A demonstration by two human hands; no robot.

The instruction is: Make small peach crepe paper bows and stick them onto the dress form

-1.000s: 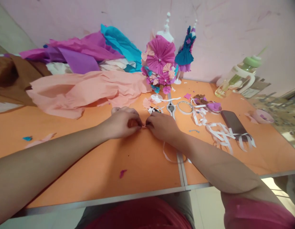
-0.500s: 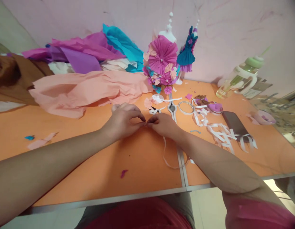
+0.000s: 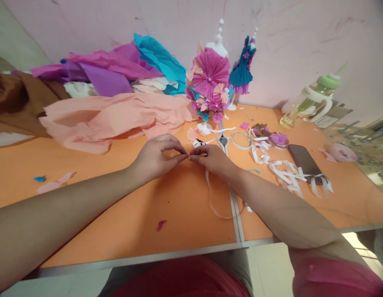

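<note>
Both hands meet over the table (image 3: 191, 231), left hand (image 3: 159, 159) and right hand (image 3: 214, 161) almost touching at the fingertips. On each, thumb and forefinger are pressed together at the tips; whatever lies between them is too small to identify. A thin pale strip (image 3: 209, 198) emerges below the right hand, loops across the table and passes under the right forearm; cannot tell whether its upper end is gripped. Just beyond the hands: white disc-shaped base (image 3: 205, 128) of a stand dressed in magenta paper flowers (image 3: 210, 70), and a watch-like item (image 3: 223, 141). Right of these: ring-shaped roll (image 3: 241, 140), tangled white strips (image 3: 287, 173) partly over a dark phone-like slab (image 3: 304, 161). Crumpled peach sheet (image 3: 117, 117) lies beyond the left hand.
</note>
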